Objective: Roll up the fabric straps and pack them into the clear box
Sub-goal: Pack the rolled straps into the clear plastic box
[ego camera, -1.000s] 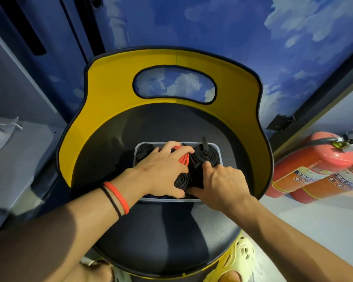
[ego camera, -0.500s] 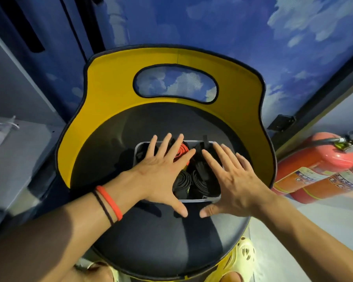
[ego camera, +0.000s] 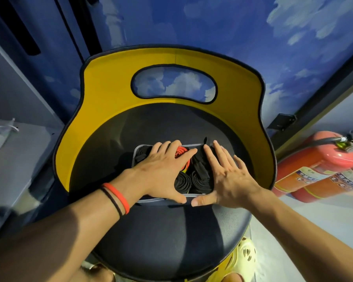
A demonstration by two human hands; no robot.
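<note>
The clear box (ego camera: 135, 155) sits on the black seat of a yellow-backed chair. Inside lie rolled black straps (ego camera: 183, 181) and one orange rolled strap (ego camera: 180, 153). My left hand (ego camera: 161, 171) lies flat over the box's left half, fingers spread, thumb at the near rim. Over the right half my right hand (ego camera: 228, 176) lies flat too, fingers apart, with its thumb close to the left thumb at the near rim. Neither hand grips anything. Much of the box's content is hidden under the palms.
The chair's yellow backrest (ego camera: 110, 94) curves around the far side of the seat (ego camera: 171, 237). Red fire extinguishers (ego camera: 314, 169) lie on the floor at the right. A grey shelf (ego camera: 12, 155) stands at the left. A yellow shoe (ego camera: 245, 259) shows below.
A second ago both hands had curled fingers pressing the rolls in the box. They opened flat, and since then have settled lower over the box with the thumbs coming together.
</note>
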